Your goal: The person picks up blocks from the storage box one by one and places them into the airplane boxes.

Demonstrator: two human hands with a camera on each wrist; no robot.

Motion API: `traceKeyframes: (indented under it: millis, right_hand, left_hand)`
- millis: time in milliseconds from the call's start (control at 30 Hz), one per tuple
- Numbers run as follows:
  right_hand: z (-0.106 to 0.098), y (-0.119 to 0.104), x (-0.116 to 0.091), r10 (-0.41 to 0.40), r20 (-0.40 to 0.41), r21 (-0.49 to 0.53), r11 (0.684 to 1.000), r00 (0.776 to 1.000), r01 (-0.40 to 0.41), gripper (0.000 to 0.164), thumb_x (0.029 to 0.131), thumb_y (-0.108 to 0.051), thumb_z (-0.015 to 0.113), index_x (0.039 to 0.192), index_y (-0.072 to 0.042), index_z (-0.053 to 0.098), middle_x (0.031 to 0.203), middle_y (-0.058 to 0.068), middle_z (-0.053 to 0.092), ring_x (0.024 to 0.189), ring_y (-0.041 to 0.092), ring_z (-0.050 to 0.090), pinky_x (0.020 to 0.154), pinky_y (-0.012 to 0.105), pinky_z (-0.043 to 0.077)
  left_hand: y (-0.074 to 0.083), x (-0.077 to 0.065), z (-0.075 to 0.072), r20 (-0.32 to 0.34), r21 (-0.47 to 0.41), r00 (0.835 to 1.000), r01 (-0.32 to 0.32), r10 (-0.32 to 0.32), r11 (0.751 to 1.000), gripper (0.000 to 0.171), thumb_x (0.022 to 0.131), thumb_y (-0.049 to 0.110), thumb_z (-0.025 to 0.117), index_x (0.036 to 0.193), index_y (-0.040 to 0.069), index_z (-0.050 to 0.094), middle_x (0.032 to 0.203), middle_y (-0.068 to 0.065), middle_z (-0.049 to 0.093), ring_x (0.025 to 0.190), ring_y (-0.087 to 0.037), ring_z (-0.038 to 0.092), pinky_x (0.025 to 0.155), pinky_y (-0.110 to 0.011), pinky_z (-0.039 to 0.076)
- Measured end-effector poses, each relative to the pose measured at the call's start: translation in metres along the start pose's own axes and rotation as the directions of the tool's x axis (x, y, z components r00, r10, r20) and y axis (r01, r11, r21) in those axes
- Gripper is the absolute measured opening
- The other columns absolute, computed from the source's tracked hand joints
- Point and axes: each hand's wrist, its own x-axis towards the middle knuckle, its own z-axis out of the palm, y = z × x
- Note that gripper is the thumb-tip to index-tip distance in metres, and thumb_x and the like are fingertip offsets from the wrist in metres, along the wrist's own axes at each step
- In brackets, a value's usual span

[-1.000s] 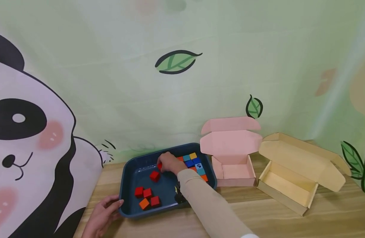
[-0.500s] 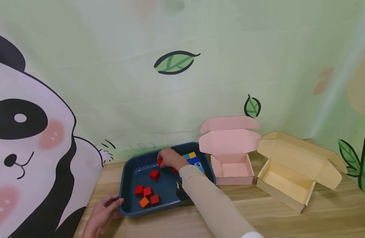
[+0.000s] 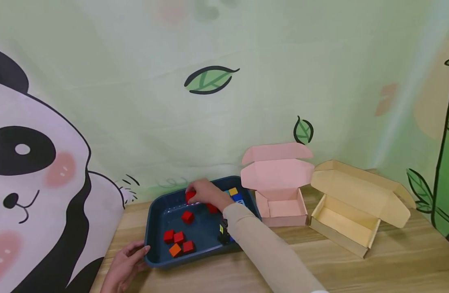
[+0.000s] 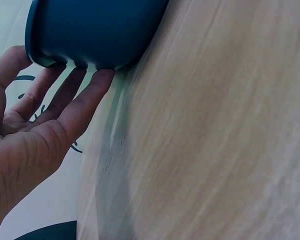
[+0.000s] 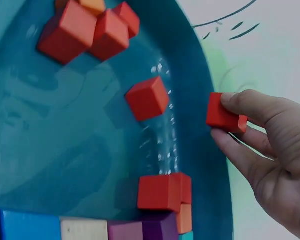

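Beside the far wall of the dark-blue, plastic-looking tray (image 3: 206,230), one solid red cube (image 5: 217,115) is pinched between the thumb and fingertips of the right hand (image 5: 277,142). Keeping that pinch square on opposite faces, and clear of the loose red block (image 5: 149,98) nearby, should help. The beige sleeve (image 3: 268,244) slants across the tray; the left hand (image 3: 126,260) rests extended fingers on its outer wall, useful for steadying.
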Motion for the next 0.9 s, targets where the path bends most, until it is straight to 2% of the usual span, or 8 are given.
traceKeyframes:
  millis: [133, 400, 700, 900]
  right_hand:
    - [-0.003, -0.006, -0.005, -0.019, -0.018, 0.084, 0.996, 1.0, 0.02, 0.036, 0.082, -0.026, 0.075, 0.115, -0.013, 0.066, 0.107, -0.003, 0.068, 0.094, 0.01, 0.058, 0.082, 0.02, 0.048]
    - [-0.011, -0.017, -0.025, -0.09, -0.016, 0.138, 0.986, 0.996, 0.092, 0.031, 0.083, -0.021, 0.074, 0.112, -0.016, 0.066, 0.108, -0.004, 0.068, 0.102, 0.011, 0.06, 0.088, 0.02, 0.047]
    - [-0.026, -0.024, -0.039, -0.127, -0.036, 0.233, 0.963, 0.991, 0.132, 0.03, 0.083, -0.027, 0.074, 0.112, -0.021, 0.066, 0.104, -0.013, 0.066, 0.1, 0.005, 0.059, 0.085, 0.018, 0.047]
    - [-0.038, -0.033, -0.049, -0.176, -0.054, 0.181, 0.966, 0.983, 0.183, 0.029, 0.083, -0.026, 0.074, 0.11, -0.02, 0.067, 0.103, -0.012, 0.066, 0.094, 0.003, 0.058, 0.084, 0.019, 0.047]
  left_hand:
    - [-0.001, 0.001, 0.0, 0.008, 0.002, 1.0, -0.005, 0.005, 1.0, 0.035, 0.086, 0.012, 0.069, 0.116, -0.001, 0.057, 0.099, -0.005, 0.061, 0.087, -0.017, 0.063, 0.076, -0.039, 0.055]
    - [-0.002, 0.002, -0.002, -0.006, 0.015, 1.0, 0.01, -0.01, 1.0, 0.032, 0.085, 0.012, 0.07, 0.113, 0.001, 0.058, 0.099, -0.005, 0.06, 0.088, -0.016, 0.061, 0.076, -0.039, 0.055]
    - [-0.001, 0.002, -0.001, -0.02, 0.017, 1.0, 0.021, -0.021, 1.0, 0.036, 0.084, 0.014, 0.072, 0.115, 0.002, 0.058, 0.098, -0.003, 0.061, 0.087, -0.015, 0.061, 0.077, -0.04, 0.055]
    - [0.0, 0.002, -0.001, -0.025, 0.023, 0.999, 0.024, -0.024, 0.999, 0.038, 0.084, 0.015, 0.072, 0.116, 0.001, 0.058, 0.098, -0.004, 0.062, 0.088, -0.017, 0.061, 0.076, -0.04, 0.055]
